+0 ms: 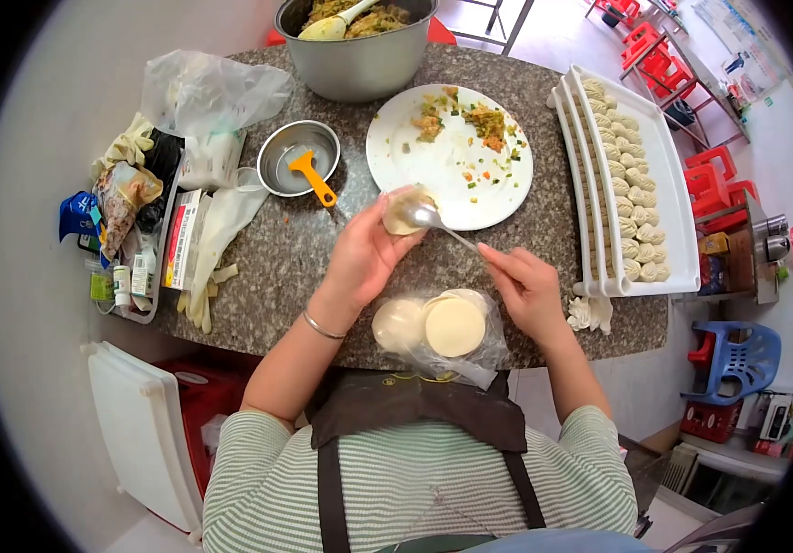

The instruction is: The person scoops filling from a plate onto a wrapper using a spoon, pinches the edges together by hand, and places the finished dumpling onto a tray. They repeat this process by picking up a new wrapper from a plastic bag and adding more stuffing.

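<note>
My left hand (pixel 364 253) cups a round dumpling wrapper (pixel 403 214) with filling in it, just below the white plate (pixel 452 175). My right hand (pixel 527 288) holds a metal spoon (pixel 432 219) by its handle, and the bowl of the spoon rests in the wrapper. The plate carries scattered bits of chopped filling. In front of me lies a clear bag with stacked round wrappers (pixel 455 326). A big steel pot of filling (pixel 357 41) with a spoon in it stands at the far edge.
A white tray (pixel 678 212) holds rows of folded dumplings on the right. A small steel bowl (pixel 300 157) with an orange-handled tool sits left of the plate. Plastic bags, gloves and boxes clutter the left end of the granite counter (pixel 267 276). Red and blue stools stand beyond.
</note>
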Demonstrator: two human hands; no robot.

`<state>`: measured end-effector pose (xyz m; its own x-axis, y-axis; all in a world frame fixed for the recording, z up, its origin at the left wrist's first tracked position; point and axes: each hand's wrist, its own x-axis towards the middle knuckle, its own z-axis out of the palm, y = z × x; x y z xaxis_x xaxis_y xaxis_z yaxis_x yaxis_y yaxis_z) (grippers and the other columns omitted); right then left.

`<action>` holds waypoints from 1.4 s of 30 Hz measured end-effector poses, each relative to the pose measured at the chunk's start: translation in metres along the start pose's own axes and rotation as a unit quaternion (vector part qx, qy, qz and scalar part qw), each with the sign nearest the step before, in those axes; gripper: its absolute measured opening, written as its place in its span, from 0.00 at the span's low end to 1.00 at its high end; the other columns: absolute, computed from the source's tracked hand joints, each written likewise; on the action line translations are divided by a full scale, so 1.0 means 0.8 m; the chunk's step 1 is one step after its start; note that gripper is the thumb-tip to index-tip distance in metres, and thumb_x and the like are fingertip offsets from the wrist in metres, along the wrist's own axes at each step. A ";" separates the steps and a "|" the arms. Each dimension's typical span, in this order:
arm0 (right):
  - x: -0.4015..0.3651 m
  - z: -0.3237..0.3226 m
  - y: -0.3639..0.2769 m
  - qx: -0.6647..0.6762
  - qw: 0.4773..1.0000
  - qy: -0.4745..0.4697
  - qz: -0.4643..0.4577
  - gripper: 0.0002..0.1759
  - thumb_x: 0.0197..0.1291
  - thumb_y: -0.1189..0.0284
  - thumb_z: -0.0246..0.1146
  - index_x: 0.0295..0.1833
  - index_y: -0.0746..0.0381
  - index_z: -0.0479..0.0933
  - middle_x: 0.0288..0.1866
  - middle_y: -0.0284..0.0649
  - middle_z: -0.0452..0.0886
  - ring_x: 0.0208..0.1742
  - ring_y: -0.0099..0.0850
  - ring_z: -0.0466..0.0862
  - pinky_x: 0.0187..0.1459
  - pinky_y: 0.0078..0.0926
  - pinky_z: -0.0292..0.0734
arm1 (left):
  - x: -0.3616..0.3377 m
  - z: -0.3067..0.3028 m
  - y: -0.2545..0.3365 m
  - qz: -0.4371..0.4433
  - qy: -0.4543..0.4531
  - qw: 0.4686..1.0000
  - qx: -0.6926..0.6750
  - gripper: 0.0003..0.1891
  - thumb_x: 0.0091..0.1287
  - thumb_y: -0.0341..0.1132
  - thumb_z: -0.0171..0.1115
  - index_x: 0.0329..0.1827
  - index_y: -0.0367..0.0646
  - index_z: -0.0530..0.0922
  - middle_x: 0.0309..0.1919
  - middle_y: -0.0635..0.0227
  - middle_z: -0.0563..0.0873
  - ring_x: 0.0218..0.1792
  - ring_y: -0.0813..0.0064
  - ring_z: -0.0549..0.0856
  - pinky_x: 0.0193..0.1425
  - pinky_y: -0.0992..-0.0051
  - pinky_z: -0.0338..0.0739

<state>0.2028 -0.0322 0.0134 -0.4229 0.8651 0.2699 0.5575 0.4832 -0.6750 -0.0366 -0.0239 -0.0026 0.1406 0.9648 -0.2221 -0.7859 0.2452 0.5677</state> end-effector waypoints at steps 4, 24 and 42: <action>-0.001 -0.001 0.008 0.038 0.999 0.025 0.009 0.19 0.58 0.80 0.63 0.55 0.57 0.82 0.23 0.37 0.71 0.22 0.28 0.71 0.26 0.24 0.67 | 0.005 0.005 0.006 -0.005 -0.028 0.999 0.030 0.20 0.76 0.35 0.47 0.66 0.32 0.67 0.60 0.56 0.77 0.59 0.68 0.79 0.64 0.72 0.77; 0.089 0.032 0.017 0.325 0.933 0.146 0.054 0.08 0.58 0.73 0.68 0.41 0.67 0.84 0.36 0.37 0.85 0.42 0.25 0.82 0.48 0.24 0.75 | 0.038 0.026 -0.030 0.341 -0.089 0.867 0.351 0.13 0.68 0.25 0.61 0.54 0.33 0.77 0.53 0.57 0.82 0.52 0.73 0.83 0.56 0.75 0.80; 0.091 0.037 0.026 0.403 0.906 0.109 0.075 0.07 0.57 0.72 0.69 0.37 0.66 0.82 0.35 0.33 0.85 0.39 0.20 0.80 0.47 0.23 0.74 | 0.034 0.022 -0.037 0.321 -0.082 0.878 0.345 0.10 0.68 0.28 0.63 0.49 0.32 0.80 0.52 0.54 0.84 0.51 0.72 0.84 0.56 0.73 0.80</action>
<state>0.1624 0.0370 -0.0008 -0.1851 0.9614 0.2034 -0.1428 0.1784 -0.9735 0.0013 -0.0032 -0.0119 -0.0689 0.9119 0.4045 -0.1910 -0.4100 0.8919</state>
